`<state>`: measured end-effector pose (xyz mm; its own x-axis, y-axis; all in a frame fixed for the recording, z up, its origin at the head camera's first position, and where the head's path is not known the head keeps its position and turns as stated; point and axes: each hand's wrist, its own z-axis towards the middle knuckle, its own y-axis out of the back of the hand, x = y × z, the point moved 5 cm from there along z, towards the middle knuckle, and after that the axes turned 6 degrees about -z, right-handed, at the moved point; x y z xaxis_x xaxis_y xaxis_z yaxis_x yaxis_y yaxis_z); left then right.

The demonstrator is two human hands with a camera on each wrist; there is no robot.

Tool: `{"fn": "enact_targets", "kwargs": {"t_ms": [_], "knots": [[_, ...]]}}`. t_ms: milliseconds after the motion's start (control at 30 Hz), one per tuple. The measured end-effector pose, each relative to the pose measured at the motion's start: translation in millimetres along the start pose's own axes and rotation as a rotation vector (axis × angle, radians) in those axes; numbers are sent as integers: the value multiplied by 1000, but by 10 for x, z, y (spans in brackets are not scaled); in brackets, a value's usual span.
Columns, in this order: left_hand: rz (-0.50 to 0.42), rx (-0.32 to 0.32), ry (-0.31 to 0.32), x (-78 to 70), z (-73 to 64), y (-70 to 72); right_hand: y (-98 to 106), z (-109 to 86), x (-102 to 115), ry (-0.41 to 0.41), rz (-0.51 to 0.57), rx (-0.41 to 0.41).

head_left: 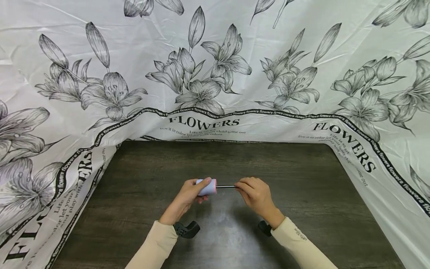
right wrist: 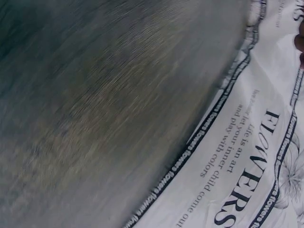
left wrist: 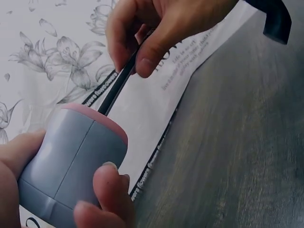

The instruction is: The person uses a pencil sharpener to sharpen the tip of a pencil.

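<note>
My left hand [head_left: 191,194] grips a small rounded lavender-blue pencil sharpener [head_left: 206,187] with a pink end facing right. In the left wrist view, the thumb and fingers wrap round the sharpener's body [left wrist: 71,156], and a seam runs along it. A thin black pencil [head_left: 226,186] sticks out of the pink end. My right hand [head_left: 256,194] pinches the pencil's far end between thumb and fingers. The pencil's other tip is hidden inside the sharpener. Both hands are held over the dark table. In the right wrist view only some fingertips [right wrist: 300,45] show at the right edge.
Under the hands lies a dark wood-grain table [head_left: 215,160]. A white cloth [head_left: 215,127] with flower drawings and lettering hangs behind it and along both sides. Black bands [head_left: 188,228] sit at both wrists, below cream sleeves [head_left: 154,243].
</note>
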<state>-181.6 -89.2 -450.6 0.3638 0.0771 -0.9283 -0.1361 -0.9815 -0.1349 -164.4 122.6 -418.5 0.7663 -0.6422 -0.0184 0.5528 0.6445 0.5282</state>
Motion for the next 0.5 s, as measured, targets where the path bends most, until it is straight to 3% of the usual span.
{"fn": "enact_targets", "kwargs": {"t_ms": [133, 267, 367, 500], "knots": [[7, 14, 3, 19, -17, -27, 15, -5, 36, 43, -34, -75], [14, -5, -76, 21, 5, -20, -6, -25, 7, -14, 97, -60], [50, 8, -157, 10, 8, -3, -47, -56, -24, -123, 221, 43], [124, 52, -290, -16, -3, -3, -124, -80, -105, -379, 348, 316]]}}
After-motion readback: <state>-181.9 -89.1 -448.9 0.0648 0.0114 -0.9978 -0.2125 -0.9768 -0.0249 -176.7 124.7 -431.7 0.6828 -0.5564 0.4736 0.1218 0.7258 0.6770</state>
